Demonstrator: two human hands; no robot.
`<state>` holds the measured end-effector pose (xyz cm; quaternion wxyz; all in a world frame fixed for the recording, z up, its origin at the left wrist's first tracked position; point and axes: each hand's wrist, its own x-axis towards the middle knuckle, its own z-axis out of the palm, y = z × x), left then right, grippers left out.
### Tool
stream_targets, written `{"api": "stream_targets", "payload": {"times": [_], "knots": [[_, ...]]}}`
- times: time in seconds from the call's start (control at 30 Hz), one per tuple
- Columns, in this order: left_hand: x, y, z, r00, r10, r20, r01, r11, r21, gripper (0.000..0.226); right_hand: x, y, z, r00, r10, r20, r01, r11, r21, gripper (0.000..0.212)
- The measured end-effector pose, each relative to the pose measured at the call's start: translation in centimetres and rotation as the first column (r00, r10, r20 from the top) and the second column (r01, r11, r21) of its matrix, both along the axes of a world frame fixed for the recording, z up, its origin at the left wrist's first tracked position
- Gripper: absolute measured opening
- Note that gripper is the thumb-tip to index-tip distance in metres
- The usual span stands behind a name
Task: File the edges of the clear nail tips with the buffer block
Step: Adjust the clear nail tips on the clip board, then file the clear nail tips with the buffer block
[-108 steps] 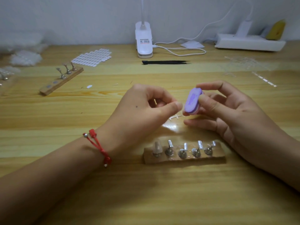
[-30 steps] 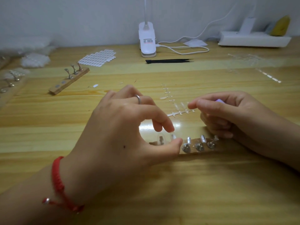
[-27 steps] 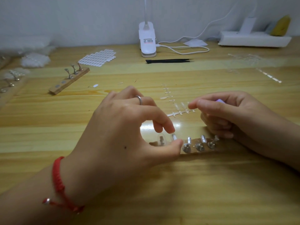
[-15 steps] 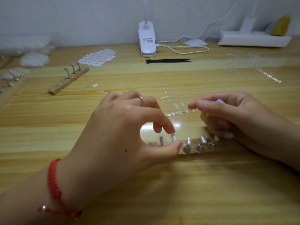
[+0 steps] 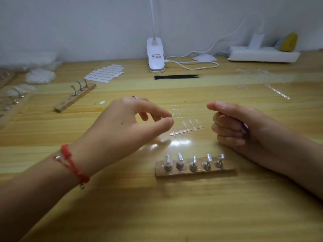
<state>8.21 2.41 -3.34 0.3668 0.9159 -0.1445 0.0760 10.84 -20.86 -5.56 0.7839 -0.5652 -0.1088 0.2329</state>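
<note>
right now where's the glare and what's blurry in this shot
Head view: lamp glare on the table between the hands, behind the wooden holder; left hand motion-blurred at the fingertips; right hand sharper, buffer block mostly hidden in it; far-left edge soft.

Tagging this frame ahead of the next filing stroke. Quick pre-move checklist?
1. Grip on buffer block by right hand: ok, its purple edge shows among the curled fingers.
2. Pinch on a clear nail tip in left hand: cannot tell, thumb and index nearly meet but the spot is blurred.
3. Contact between block and a tip: not ok, the hands are apart.
4. Supply of spare tips: ok, the sprue strip on the table between the hands carries several.
5. Placement of wooden holder: ok, it lies flat near the hands with five metal stands on it.
</note>
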Motion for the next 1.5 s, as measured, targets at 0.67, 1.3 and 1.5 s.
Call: {"api": "stream_targets", "payload": {"times": [0.67,1.3,1.5], "knots": [[3.4,-3.4,-1.2,0.996,0.09,-0.026,-0.074,0.926,0.371,0.021,0.1,0.0,-0.3,1.0,0.012,0.005,-0.012,0.999,-0.037,0.019],[2.1,-2.4,-0.3,0.941,-0.08,-0.328,-0.114,0.84,-0.531,0.007,-0.2,0.5,-0.3,0.993,-0.11,0.03,0.11,0.994,0.002,0.034],[0.5,-3.0,-1.6,0.912,-0.163,-0.377,-0.161,0.702,-0.694,0.023,-0.9,1.1,-0.6,0.967,-0.105,0.231,0.153,0.968,-0.199,0.035]]}}
